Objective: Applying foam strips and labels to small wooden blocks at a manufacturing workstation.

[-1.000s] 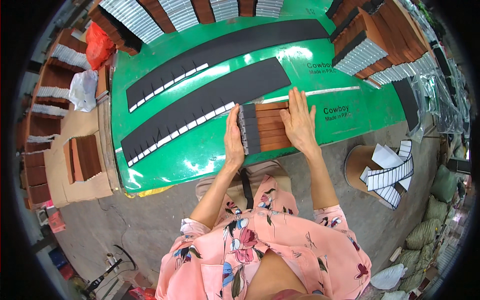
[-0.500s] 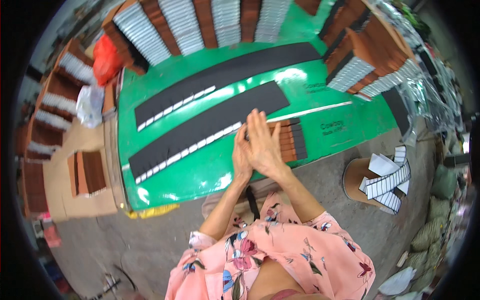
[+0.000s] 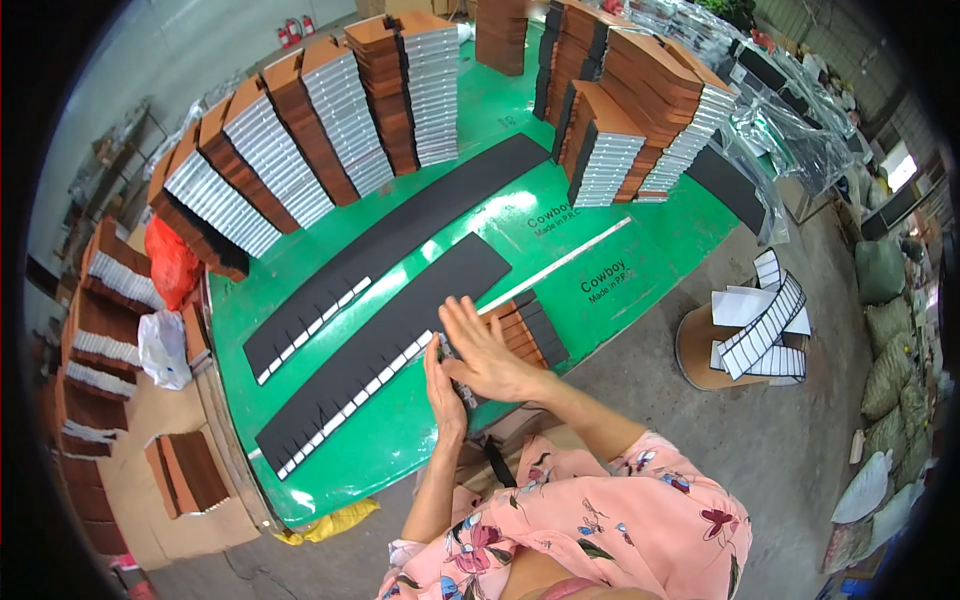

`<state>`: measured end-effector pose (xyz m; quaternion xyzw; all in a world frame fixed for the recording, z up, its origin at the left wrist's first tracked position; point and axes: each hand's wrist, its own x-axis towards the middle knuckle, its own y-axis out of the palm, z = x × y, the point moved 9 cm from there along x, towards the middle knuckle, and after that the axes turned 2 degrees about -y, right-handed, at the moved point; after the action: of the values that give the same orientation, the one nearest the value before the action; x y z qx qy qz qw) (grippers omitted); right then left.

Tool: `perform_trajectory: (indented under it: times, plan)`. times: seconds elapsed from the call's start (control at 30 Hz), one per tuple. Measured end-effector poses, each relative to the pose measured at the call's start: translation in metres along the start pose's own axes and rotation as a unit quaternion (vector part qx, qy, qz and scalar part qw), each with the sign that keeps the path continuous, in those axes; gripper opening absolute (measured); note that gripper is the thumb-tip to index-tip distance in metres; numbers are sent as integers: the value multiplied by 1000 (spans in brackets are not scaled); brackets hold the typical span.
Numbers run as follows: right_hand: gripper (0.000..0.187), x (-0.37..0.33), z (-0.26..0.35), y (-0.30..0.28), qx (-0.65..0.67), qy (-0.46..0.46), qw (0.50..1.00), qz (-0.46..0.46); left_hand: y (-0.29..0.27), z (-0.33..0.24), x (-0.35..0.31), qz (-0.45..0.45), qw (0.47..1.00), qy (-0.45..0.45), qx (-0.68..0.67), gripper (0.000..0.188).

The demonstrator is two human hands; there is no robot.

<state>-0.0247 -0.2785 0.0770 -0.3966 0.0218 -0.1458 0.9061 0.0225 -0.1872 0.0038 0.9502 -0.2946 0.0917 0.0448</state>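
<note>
Over the near edge of the green table [image 3: 400, 460], my left hand [image 3: 445, 395] stands on edge, its fingers stretched upward. My right hand [image 3: 490, 360] is angled against it with straight fingers, the thumb side hidden. Something small and greyish shows between the palms, too little of it to name. Just beyond my hands lies a long black strip [image 3: 400, 325] with a row of white tabs along its near edge. Beside my right hand, partly covered by it, are brown pieces with black ends [image 3: 525, 330], laid side by side.
Another black strip [image 3: 420, 220] with white tabs lies farther back. Tall stacks of brown and silvery pieces [image 3: 320, 120] line the far edge, more [image 3: 625, 130] at the right. A brown drum [image 3: 695, 350] holding white-tabbed strips stands right of the table. Red [image 3: 172, 262] and white bags [image 3: 163, 350] sit left.
The view has swung, so the table sits lower and more of the far stacks shows. My hands were pressed closer together; now the palms are slightly apart at the bottom.
</note>
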Motion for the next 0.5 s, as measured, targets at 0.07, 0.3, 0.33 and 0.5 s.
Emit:
perform_trajectory:
  times: [0.07,0.3,0.33,0.5]
  plan:
    - [94,-13,3,-35,-28,-86,996,25,5,-5,0,76,997,-11,13,79]
    - [129,-32,-39,-30,-196,-70,941,267,8,-16,3,277,946,9,170,143]
    - [129,-31,-39,-28,-200,-77,941,262,8,-18,2,299,922,40,244,145]
    - [128,-30,-43,-20,-215,-118,942,227,15,-26,5,315,899,89,292,146]
